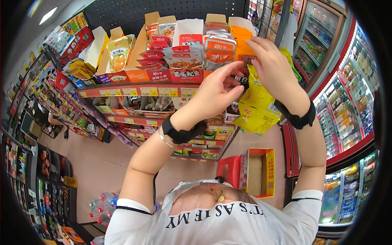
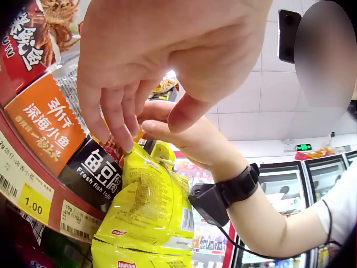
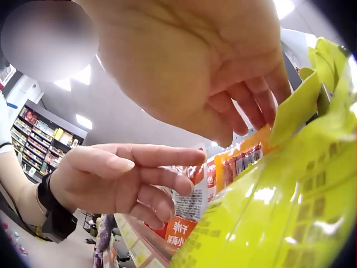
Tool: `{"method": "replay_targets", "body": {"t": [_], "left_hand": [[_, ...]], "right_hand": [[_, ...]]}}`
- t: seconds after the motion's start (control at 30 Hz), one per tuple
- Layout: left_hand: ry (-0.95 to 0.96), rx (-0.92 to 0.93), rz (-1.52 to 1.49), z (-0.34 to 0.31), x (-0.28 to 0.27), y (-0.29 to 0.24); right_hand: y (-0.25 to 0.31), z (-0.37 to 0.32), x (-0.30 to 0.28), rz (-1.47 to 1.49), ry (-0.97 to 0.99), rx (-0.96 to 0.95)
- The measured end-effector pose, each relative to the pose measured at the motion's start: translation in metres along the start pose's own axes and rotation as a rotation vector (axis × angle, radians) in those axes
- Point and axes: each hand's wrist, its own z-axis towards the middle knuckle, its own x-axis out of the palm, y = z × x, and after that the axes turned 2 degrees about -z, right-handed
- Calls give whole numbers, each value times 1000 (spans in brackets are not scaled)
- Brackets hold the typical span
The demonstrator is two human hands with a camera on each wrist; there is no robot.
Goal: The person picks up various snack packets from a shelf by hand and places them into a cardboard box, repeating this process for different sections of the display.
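Observation:
In the head view, my left hand is in front of the box of fish tofu, fingers loosely bent and nothing between them. Thumb and fingers stand apart in the right wrist view too. My right hand reaches over the shelf's end, its fingers at the orange packets that stand upright in their box. A gap shows between its thumb and fingers. Yellow snack bags hang at the shelf's corner below the right hand, close beside its wrist. They hide part of the orange packets in the right wrist view.
Boxes of red snack packets line the top shelf left of my hands, above price tags. Below right, a red stool and an open carton stand on the floor. Drink coolers line the right side.

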Motion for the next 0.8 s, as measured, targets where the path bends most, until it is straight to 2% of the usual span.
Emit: {"method": "replay_targets", "body": {"t": [0.13,0.33,0.5,0.63,0.7,0.8], "left_hand": [[33,5,40,3,-7,3],[42,-26,50,4,-20,16],[-81,125,137,9,-16,24],[-150,132,199,12,-13,22],[-223,279,321,17,-11,27],[-232,349,460,19,-8,21]], "right_hand": [[2,0,9,-109,138,25],[6,-4,10,-84,49,114],[10,-7,3,-73,-33,111],[10,-5,-2,-88,-15,159],[7,-5,-1,-65,-8,175],[3,-5,1,-1,1,207]]}}
